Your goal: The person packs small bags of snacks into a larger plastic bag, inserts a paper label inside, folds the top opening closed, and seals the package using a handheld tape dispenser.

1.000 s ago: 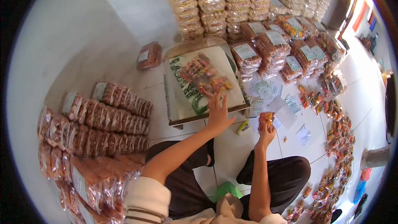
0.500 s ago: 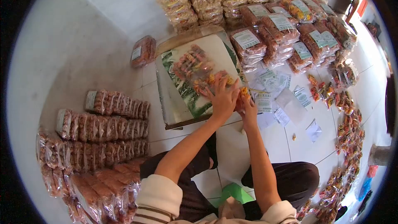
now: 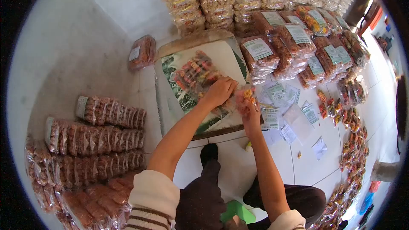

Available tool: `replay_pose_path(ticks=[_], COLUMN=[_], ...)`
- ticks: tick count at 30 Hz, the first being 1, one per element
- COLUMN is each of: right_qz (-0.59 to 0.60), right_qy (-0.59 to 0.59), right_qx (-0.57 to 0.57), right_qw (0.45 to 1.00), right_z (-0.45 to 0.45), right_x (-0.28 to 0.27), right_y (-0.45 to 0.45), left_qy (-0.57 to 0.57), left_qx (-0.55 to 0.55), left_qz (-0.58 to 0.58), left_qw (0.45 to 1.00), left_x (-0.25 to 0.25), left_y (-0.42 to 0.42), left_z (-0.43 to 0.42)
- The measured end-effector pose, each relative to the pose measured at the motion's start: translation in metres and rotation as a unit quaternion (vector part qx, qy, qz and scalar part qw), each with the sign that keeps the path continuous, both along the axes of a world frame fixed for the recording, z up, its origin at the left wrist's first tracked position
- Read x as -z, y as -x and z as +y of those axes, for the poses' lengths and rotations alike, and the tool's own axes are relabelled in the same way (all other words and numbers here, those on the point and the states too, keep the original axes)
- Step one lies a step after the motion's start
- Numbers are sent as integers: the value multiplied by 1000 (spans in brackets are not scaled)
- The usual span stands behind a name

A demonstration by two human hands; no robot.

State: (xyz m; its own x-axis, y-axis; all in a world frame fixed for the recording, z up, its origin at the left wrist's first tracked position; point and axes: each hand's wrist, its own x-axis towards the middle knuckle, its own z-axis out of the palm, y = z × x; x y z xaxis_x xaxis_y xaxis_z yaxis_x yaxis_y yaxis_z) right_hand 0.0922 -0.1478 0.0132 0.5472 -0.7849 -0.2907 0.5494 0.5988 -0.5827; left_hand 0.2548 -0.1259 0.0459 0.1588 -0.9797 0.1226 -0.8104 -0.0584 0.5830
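A snack packet (image 3: 247, 95) juts above the right hand (image 3: 252, 112), whose grip clamps it — the left hand (image 3: 221, 90) curls at the clear bag (image 3: 194, 73), its hold impossible to tell.

The left wall (image 3: 55, 47) is greyish and meets a paler far wall (image 3: 123, 0) at 1 corner (image 3: 102, 6). White floor tiles (image 3: 275, 168) surround the low bench (image 3: 166, 102); at the far right, an opening (image 3: 370, 4) glares brightly.

Two hands (image 3: 221, 91) — one low table (image 3: 223, 55)
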Motion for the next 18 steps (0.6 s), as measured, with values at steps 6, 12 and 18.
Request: replay_pose_path(ticks=[6,12,18], right_qz=[197,283,471], right_qy=[123,192,282], right_qx=[-13,151,170], right_qw=[973,928,819], right_z=[17,69,71], right_x=[15,7,-12], right_y=[10,25,20], left_qy=[101,121,119], left_qx=[-27,4,-8], left_qz=[3,-27,9], left_qw=[995,992,993], left_x=[4,6,2], left_y=[8,22,21], left_z=[21,44,41])
